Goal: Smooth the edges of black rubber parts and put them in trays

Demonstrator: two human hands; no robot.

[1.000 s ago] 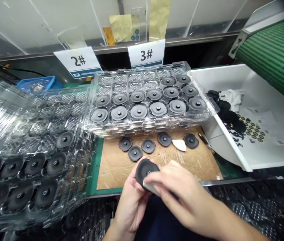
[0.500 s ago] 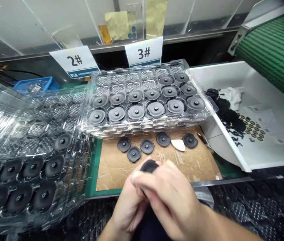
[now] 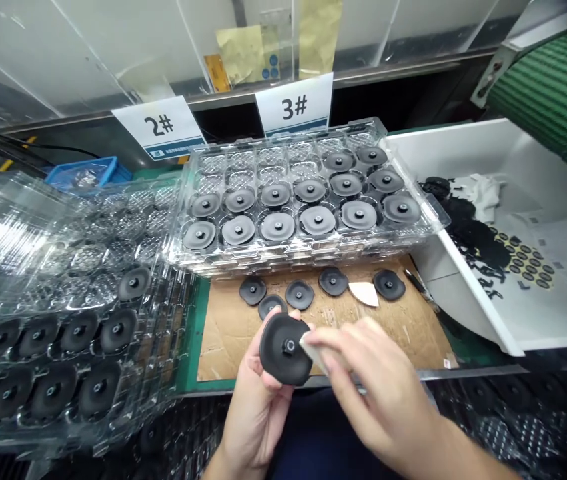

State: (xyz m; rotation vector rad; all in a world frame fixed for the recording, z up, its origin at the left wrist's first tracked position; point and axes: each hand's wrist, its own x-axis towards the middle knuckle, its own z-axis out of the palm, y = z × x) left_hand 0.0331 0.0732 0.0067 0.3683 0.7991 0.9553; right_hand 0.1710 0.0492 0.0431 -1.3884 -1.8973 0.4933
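Observation:
My left hand [image 3: 258,393] grips a round black rubber-like disc [image 3: 283,367] by its edge, its face with a small central stud turned up toward me. Between the thumb and fingers of my right hand [image 3: 373,380] is a small white pad [image 3: 313,353], its tip at the disc's right side close to the stud. Beyond my hands, several similar black discs [image 3: 299,295] lie loose on a brown cardboard sheet [image 3: 233,340]. A white pointed-oval piece [image 3: 363,293] rests among them.
A stacked clear plastic tray [image 3: 263,250] holds black discs in its nearer rows. More clear trays [image 3: 163,320] with discs stand at left. At right, a white bin [image 3: 483,300] contains black scraps; a pen-like tool [image 3: 421,288] lies beside it. A blue basket [image 3: 108,170] sits behind.
My hands were closed together around the disc. They have moved apart: the disc is now tilted face-up in my left hand, and the white pad shows in my right.

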